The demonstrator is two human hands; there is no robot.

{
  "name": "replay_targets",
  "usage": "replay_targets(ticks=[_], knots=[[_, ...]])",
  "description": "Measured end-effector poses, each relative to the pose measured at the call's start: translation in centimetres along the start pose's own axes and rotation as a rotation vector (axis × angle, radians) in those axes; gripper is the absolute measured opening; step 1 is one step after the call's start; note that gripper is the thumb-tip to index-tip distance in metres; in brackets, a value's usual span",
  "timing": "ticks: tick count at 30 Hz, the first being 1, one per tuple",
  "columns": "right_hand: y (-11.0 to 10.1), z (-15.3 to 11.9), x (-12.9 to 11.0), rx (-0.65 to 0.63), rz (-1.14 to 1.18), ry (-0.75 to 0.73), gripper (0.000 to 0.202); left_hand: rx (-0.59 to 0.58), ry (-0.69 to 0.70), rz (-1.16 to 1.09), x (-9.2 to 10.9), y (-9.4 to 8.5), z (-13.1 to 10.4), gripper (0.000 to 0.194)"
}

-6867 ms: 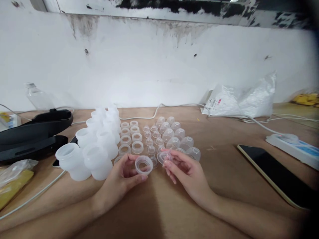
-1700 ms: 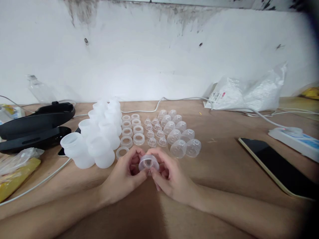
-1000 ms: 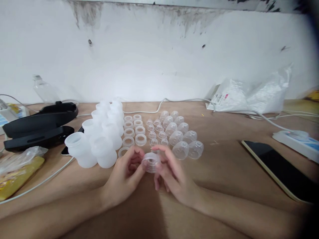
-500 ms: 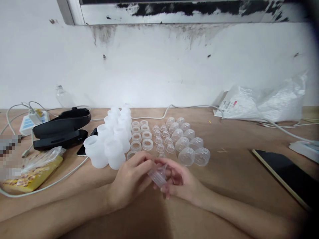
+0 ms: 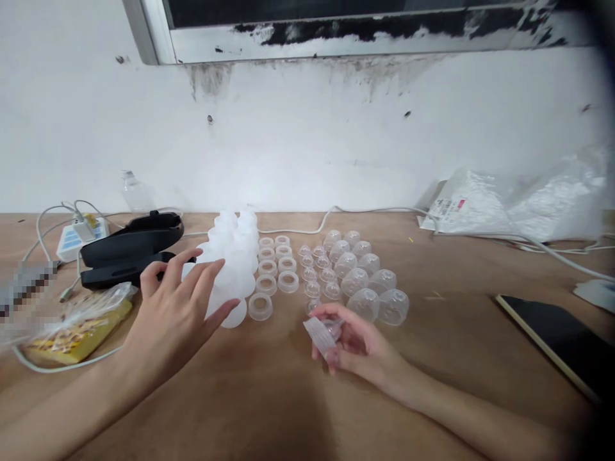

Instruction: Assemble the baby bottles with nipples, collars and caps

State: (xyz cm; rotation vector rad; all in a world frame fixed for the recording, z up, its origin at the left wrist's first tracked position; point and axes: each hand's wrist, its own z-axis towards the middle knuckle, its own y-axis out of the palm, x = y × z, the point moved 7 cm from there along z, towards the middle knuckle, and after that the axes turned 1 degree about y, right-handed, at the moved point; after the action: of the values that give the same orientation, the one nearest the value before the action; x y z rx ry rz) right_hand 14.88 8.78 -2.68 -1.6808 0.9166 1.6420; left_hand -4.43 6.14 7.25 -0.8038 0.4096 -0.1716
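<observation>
My right hand (image 5: 362, 346) grips a clear ribbed screw ring (image 5: 319, 337) with a soft clear nipple (image 5: 333, 328) set in it, the ring tilted toward the left. Fingers apart and holding nothing, my left hand (image 5: 177, 304) hovers over the near end of two rows of frosted white bottles (image 5: 243, 282); whether a fingertip touches one, I cannot tell. Beside the bottles lie rows of loose screw rings (image 5: 261, 307). Farther right come small clear nipples (image 5: 331, 291), then clear domed caps (image 5: 394, 307) lying tipped over. My left hand partly hides the nearest bottles.
At the left are a black case (image 5: 129, 250), a yellow plastic packet (image 5: 79, 330) and a power strip (image 5: 70, 240) with cables. A white plastic bag (image 5: 480, 202) rests by the wall. A dark tablet-like slab (image 5: 552, 339) lies at the right.
My left hand has let go of the ring and nipple and swung left to the bottles, its fingers spreading. My right hand keeps the ring near the same spot. The view has tilted up slightly.
</observation>
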Motion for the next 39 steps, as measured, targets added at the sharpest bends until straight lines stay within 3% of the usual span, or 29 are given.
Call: replay_targets(ticks=[5, 7, 11, 16, 19, 22, 27, 32, 39], knots=[[-0.6, -0.2, -0.6, 0.034, 0.042, -0.074, 0.045, 0.121, -0.003, -0.279, 1.6, -3.0, -0.3, 0.040], [-1.1, -0.3, -0.9, 0.077, 0.063, -0.131, 0.045, 0.094, -0.033, -0.502, 2.4, -3.4, 0.0, 0.041], [-2.3, -0.7, -1.2, 0.151, 0.110, -0.218, 0.046, -0.093, -0.061, -0.877, 4.8, -0.7, 0.8, 0.041], [-2.6, -1.1, -0.8, 0.104, 0.186, -0.200, 0.044, -0.240, -0.156, -1.118, 7.0, 4.0, 0.1, 0.049], [-2.7, -1.3, -0.7, 0.107, 0.211, -0.196, 0.045, -0.382, -0.164, -1.284, 8.3, 5.7, -0.8, 0.057], [-2.7, -1.2, -0.8, 0.095, 0.259, -0.193, 0.044, -0.440, -0.239, -1.448, 8.3, 6.4, -1.3, 0.055], [-3.1, -0.8, -0.8, 0.099, 0.387, -0.130, 0.032, -0.482, -0.467, -1.584, 6.3, 7.2, -1.4, 0.057], [-3.7, -0.5, -0.7, 0.147, 0.437, -0.108, 0.029, -0.596, -0.366, -1.586, 6.7, 7.4, -1.1, 0.030], [-3.5, -0.5, -0.6, 0.126, 0.446, -0.108, 0.027, -0.644, -0.334, -1.572, 7.2, 7.4, -1.0, 0.027]])
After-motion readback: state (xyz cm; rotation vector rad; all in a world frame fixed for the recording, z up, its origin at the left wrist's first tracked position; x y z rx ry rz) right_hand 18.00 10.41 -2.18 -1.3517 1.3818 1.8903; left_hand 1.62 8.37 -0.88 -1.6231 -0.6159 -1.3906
